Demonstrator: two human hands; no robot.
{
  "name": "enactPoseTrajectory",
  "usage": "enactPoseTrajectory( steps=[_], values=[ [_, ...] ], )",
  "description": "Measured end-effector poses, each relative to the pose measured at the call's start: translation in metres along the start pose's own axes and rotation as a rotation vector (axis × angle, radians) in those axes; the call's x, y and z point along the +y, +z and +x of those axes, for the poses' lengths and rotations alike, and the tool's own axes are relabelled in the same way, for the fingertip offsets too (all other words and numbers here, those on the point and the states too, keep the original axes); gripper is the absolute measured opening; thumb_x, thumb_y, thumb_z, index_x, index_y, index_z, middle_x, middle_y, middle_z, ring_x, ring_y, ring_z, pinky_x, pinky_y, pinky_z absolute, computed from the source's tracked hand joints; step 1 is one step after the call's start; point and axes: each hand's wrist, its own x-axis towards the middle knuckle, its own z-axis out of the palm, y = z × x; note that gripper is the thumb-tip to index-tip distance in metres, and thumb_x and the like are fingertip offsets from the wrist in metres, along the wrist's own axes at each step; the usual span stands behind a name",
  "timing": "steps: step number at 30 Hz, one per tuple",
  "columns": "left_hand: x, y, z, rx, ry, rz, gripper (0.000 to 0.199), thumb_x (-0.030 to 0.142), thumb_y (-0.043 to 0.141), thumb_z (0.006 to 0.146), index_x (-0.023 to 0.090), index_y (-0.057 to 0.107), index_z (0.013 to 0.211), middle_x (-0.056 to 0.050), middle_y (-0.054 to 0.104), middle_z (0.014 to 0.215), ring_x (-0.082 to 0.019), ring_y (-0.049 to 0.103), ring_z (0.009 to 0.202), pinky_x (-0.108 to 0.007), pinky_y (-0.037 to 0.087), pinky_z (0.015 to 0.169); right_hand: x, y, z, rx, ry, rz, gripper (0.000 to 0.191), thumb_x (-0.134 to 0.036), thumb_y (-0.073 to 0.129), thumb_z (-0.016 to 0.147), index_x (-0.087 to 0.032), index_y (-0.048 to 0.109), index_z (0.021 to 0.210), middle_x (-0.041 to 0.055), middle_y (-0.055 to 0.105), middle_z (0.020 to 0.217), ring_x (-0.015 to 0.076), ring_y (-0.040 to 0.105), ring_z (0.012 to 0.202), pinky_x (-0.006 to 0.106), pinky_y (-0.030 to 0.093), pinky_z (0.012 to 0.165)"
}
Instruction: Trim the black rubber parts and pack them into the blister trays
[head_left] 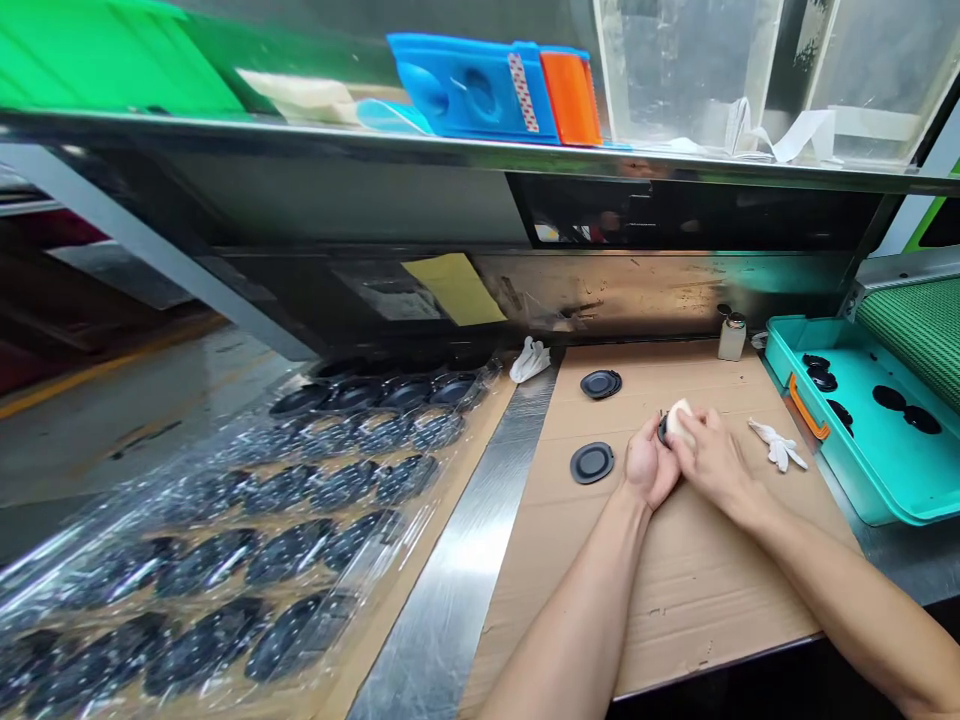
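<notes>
Above the cardboard sheet (pixel 570 540), my left hand (pixel 651 464) holds a black round part (pixel 663 428), mostly hidden by the fingers. My right hand (pixel 709 455) grips a small white pad (pixel 680 420) and presses it against that part. Both hands touch each other. To their left lie two dark oval discs, one farther back (pixel 601 384) and one nearer (pixel 592 463). A crumpled white glove (pixel 778 445) lies to the right of my right hand.
A clear plastic tray (pixel 409 540) with several rows of black discs stands at the left. At the right is a teal bin (pixel 862 490) with black parts. A small bottle (pixel 732 338) stands at the back, below a metal shelf (pixel 465 155).
</notes>
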Motion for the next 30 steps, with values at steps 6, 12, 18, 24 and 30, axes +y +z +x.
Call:
enactPoseTrajectory(
  steps=[6, 12, 18, 24, 30],
  values=[
    [0.0, -0.001, 0.002, 0.039, -0.006, 0.025, 0.036, 0.032, 0.041, 0.101, 0.01, 0.069, 0.106, -0.016, 0.073, 0.114, -0.027, 0.064, 0.12, -0.043, 0.045, 0.112, 0.007, -0.003, 0.005, 0.0, -0.074, -0.085, 0.038, -0.033, 0.051, 0.098, -0.022, 0.059, 0.133, 0.0129, 0.055, 0.116, 0.0246, 0.053, 0.102, 0.033, 0.045, 0.086],
    [0.003, -0.003, 0.003, 0.089, 0.007, 0.013, 0.037, 0.03, 0.038, 0.102, 0.011, 0.069, 0.102, -0.015, 0.075, 0.106, -0.025, 0.068, 0.112, -0.043, 0.049, 0.108, 0.007, -0.003, 0.001, -0.04, -0.085, -0.129, 0.038, -0.032, 0.049, 0.099, -0.022, 0.057, 0.135, 0.0137, 0.056, 0.118, 0.0245, 0.052, 0.107, 0.033, 0.045, 0.09],
    [0.006, -0.004, 0.005, 0.125, 0.036, -0.002, 0.039, 0.031, 0.036, 0.104, 0.01, 0.067, 0.094, -0.013, 0.074, 0.094, -0.023, 0.072, 0.095, -0.042, 0.057, 0.096, 0.039, -0.011, 0.02, 0.015, 0.101, -0.079, 0.034, -0.037, 0.049, 0.099, -0.018, 0.064, 0.123, 0.0132, 0.06, 0.11, 0.0253, 0.055, 0.107, 0.036, 0.043, 0.096],
    [0.007, -0.005, 0.006, 0.074, 0.036, 0.022, 0.039, 0.032, 0.035, 0.104, 0.01, 0.068, 0.107, -0.014, 0.074, 0.098, -0.024, 0.071, 0.096, -0.044, 0.057, 0.092, 0.046, -0.017, 0.021, 0.116, 0.086, 0.296, 0.056, -0.045, 0.068, 0.083, -0.021, 0.055, 0.131, 0.0087, 0.061, 0.121, 0.0214, 0.061, 0.104, 0.034, 0.048, 0.091],
    [0.003, -0.007, 0.006, 0.07, 0.068, 0.077, 0.037, 0.03, 0.037, 0.104, 0.012, 0.07, 0.102, -0.01, 0.074, 0.098, -0.022, 0.07, 0.095, -0.04, 0.055, 0.095, 0.024, -0.028, 0.004, -0.072, 0.063, 0.159, 0.051, -0.036, 0.065, 0.087, -0.024, 0.053, 0.134, 0.0082, 0.067, 0.117, 0.0248, 0.063, 0.109, 0.033, 0.046, 0.088]
  ],
)
